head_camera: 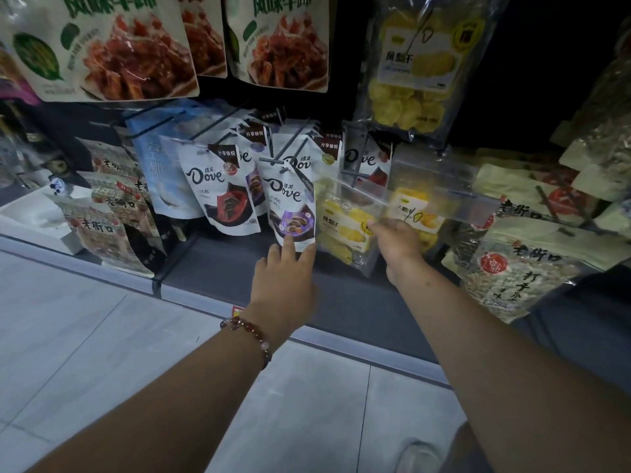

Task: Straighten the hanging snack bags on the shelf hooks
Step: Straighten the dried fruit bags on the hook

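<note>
**Kid:** What are you doing right now?

**Me:** I'm fixing the bags on the bottom row of hooks. My left hand (286, 271) reaches up with its fingers out straight. They touch the bottom edge of the purple Dove bag (290, 203). I'm not gripping it, only nudging it.

**Kid:** And your other hand?

**Me:** My right hand (397, 238) has its fingers curled onto the clear bag of yellow fruit slices (345, 223). I pinch it near its right edge. That bag hangs just beside the purple Dove bag, above the front edge of the dark bottom shelf (341, 295).

**Kid:** Is it straight yet?

**Me:** I don't think so. The yellow bag looks tipped, and the purple one leans too. The red Dove bag (222, 196) to the left also leans.

**Kid:** What comes next?

**Me:** I think I need to turn the yellow bag so it faces front and hangs flat. I should go slow, so it doesn't slip off its hook. Then I can push the purple one level.

**Kid:** What's up top?

**Me:** Big meat snack bags (112, 49) and another yellow fruit bag (416, 66).
</note>
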Available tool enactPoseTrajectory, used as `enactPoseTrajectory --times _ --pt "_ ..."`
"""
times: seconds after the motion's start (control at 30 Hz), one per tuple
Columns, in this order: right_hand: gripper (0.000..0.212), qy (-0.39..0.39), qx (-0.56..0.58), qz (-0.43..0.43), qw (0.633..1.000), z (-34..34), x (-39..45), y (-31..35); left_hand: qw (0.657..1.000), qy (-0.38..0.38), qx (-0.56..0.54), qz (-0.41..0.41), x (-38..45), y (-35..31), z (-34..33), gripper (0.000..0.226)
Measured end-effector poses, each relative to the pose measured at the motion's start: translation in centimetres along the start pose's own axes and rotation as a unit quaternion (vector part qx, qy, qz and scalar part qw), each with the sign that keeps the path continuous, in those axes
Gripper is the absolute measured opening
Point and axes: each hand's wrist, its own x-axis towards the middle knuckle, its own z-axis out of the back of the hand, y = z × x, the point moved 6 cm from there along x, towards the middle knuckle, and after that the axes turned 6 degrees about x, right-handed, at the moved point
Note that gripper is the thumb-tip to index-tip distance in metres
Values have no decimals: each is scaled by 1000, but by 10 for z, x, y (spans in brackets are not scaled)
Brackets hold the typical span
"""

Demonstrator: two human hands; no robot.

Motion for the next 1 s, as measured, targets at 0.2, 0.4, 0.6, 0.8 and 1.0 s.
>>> enactPoseTrajectory --times 0.2,0.4,0.6,0.8,1.0 --pt "11 -5 64 2 998 -2 1 1 1000 1 -8 8 -1 3 -1 67" --pt "16 -1 58 12 998 5 -7 5 1000 5 -10 -1 -7 0 3 69" --pt "17 17 -12 66 998 19 -24 19 1000 7 -24 -1 -16 -4 14 70" --pt "24 47 -57 95 993 38 -53 32 998 -18 -51 -12 -30 -17 34 66" --pt "25 96 -91 117 984 59 -88 39 995 -30 -95 -14 -47 -22 45 69"
